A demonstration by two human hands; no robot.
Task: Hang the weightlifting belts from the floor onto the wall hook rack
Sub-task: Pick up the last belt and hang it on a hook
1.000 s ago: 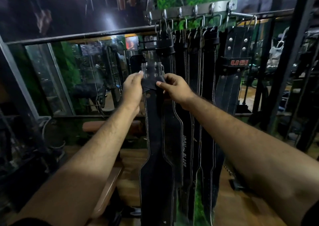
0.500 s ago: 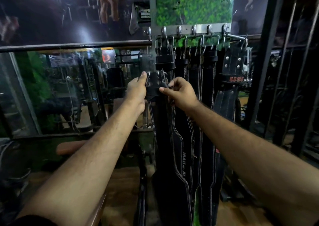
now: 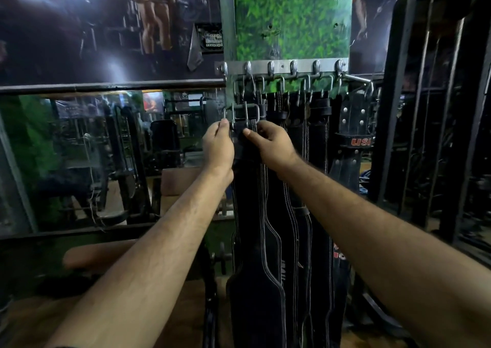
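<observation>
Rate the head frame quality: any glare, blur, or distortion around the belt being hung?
Head view: dim overall; glare patch on the poster upper left; wide-angle bowing at the black frame on the right; edges smeared. Both hands' grip on the belt and its buckle reads reasonably sharp.

Red letters "USI" stand on a hanging belt's black loop (image 3: 354, 141); other lettering unreadable.
</observation>
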